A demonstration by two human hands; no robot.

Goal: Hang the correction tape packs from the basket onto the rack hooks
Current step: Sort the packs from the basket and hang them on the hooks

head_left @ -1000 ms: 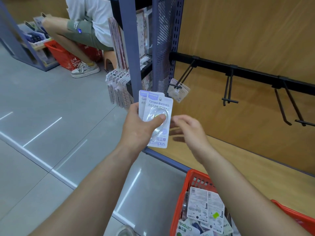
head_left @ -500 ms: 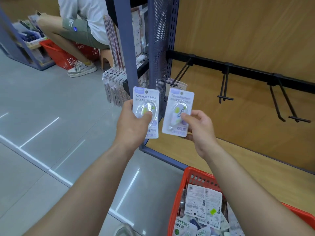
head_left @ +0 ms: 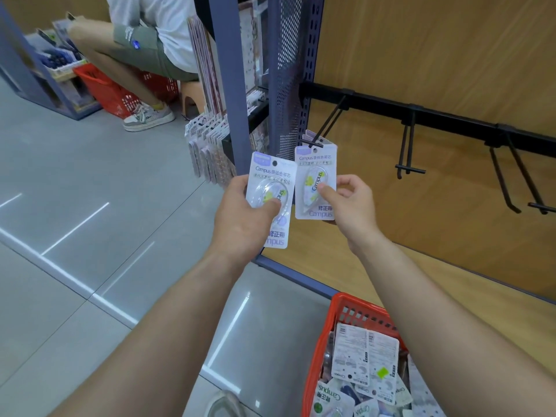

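My left hand grips a white correction tape pack, thumb across its clear blister. My right hand pinches a second pack by its blister and holds it upright just under the tip of the leftmost black hook. Another pack hangs on that hook behind it, mostly hidden. The red basket at the bottom right holds several more packs.
A black rail on the wooden back panel carries two more bare hooks to the right. A blue perforated upright stands left of the hooks. A seated person with another red basket is at the back left.
My right hand has taken one pack off the stack in my left hand and lifted it up toward the leftmost hook. My left hand has stayed nearly in place with its pack.
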